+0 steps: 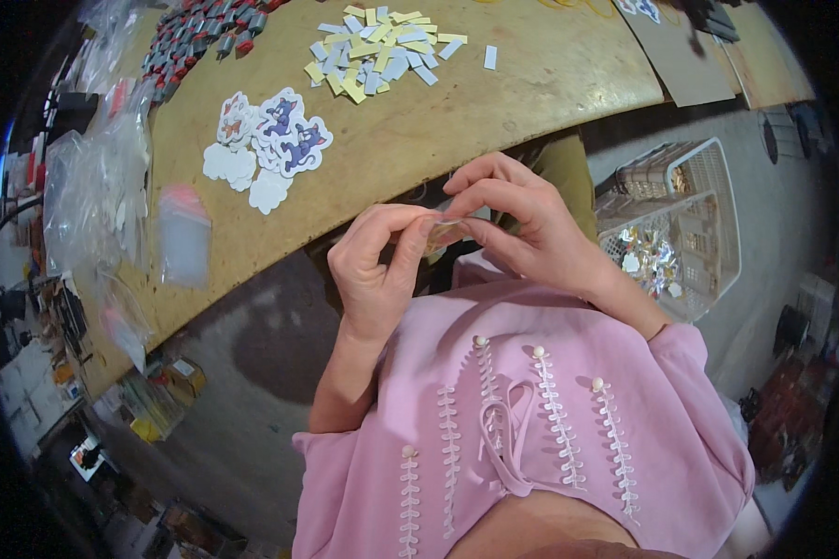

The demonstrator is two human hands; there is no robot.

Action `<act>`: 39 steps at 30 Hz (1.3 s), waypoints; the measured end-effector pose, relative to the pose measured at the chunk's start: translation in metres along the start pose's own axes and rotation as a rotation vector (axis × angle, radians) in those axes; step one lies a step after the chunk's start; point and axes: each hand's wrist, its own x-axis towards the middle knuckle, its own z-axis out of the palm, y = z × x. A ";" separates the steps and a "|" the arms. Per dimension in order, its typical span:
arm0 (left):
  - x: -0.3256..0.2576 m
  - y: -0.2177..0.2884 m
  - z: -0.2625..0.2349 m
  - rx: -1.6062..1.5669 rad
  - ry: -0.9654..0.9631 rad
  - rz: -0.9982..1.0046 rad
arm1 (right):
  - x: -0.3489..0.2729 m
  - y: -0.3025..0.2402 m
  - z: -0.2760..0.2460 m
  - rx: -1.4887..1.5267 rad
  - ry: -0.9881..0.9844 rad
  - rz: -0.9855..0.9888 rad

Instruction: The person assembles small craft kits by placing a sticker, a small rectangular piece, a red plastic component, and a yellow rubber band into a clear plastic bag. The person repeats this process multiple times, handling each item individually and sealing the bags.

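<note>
In front of my chest, just off the table's near edge, both my hands pinch a small clear plastic bag (441, 236). My left hand (375, 261) is closed, with thumb and forefinger on one side of its top edge. My right hand (543, 224) grips the other side with thumb and fingers bent. Something yellowish shows through the bag, too small to make out. Nearest on the table lie cat-shaped cutouts (284, 130), some printed side up and some white side up. Left of them is a stack of clear bags (185, 244) with pinkish top edges.
The worn yellowish table (382, 140) bears a heap of yellow and pale blue strips (382, 48) and grey-red cylindrical parts (200, 35). Large plastic bags (93, 186) cover its left side. On the floor at right stands a white basket (718, 224) with filled packets (643, 256).
</note>
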 end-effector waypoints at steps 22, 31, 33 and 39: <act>-0.006 -0.013 0.007 -0.405 0.007 -0.111 | -0.006 0.008 0.003 0.332 0.116 0.256; -0.008 -0.014 0.005 -0.427 0.001 -0.159 | -0.007 0.015 -0.002 0.754 0.056 0.479; -0.005 -0.011 0.008 -0.337 -0.024 -0.165 | -0.006 0.007 0.001 0.634 0.099 0.471; 0.005 -0.003 0.018 0.135 -0.003 0.059 | -0.005 -0.001 0.008 -0.040 0.042 0.158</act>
